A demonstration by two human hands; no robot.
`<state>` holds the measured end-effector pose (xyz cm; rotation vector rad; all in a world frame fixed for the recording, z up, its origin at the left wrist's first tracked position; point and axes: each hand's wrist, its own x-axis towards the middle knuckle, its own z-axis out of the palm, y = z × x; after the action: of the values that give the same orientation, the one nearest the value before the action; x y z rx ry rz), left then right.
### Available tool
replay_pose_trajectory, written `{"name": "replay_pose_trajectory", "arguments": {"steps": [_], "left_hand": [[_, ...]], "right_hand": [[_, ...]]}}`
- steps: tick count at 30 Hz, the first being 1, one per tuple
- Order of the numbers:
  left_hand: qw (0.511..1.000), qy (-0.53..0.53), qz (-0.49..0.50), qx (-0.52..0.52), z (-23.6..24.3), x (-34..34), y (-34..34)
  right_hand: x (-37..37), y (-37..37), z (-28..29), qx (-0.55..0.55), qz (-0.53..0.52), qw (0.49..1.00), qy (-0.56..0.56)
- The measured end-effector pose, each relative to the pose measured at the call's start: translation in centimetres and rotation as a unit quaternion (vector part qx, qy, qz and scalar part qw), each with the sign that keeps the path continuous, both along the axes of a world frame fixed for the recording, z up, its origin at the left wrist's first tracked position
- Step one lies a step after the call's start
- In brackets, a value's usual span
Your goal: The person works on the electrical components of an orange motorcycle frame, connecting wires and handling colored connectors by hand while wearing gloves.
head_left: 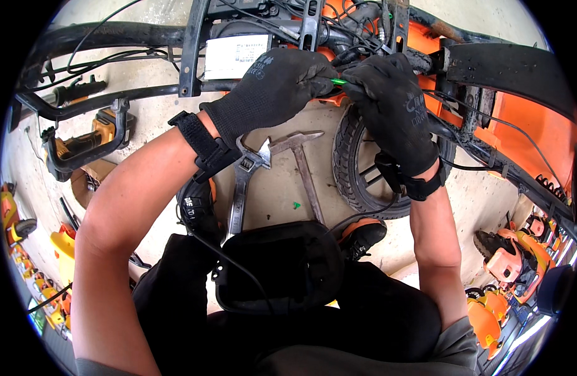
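Both my hands wear black gloves at the top middle, over the dark frame of an orange vehicle. My left hand (282, 81) has its fingers pinched on a small, thin green piece (337, 82) beside a white labelled box (233, 57). Against it from the right, my right hand (392, 109) is closed on the same green piece, among black cables (345, 53). What the green piece joins is hidden by the gloved fingers. Below the hands lie an adjustable wrench (244, 182) and a hammer (308, 178) on the concrete floor.
A black tyre (348, 175) sits below my right hand. A power tool (88, 138) and a cardboard box (84, 185) lie at the left. A black padded pad (277, 250) is between my legs. Orange and yellow vehicles (514, 263) line both edges.
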<state>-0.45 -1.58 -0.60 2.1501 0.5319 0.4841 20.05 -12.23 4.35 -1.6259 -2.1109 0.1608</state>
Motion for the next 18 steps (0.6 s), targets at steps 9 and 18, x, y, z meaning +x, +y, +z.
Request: {"name": "replay_pose_trajectory", "arguments": {"steps": [9,18], "left_hand": [[1.000,-0.006,-0.001,0.019,-0.3,-0.1,0.0],[1.000,0.014,-0.026,-0.010,0.9,0.1,0.7]], "right_hand": [[0.0,0.7,0.0,-0.014,0.030,0.999,-0.018],[0.0,-0.3,-0.2,0.030,0.004,0.999,0.015]]}}
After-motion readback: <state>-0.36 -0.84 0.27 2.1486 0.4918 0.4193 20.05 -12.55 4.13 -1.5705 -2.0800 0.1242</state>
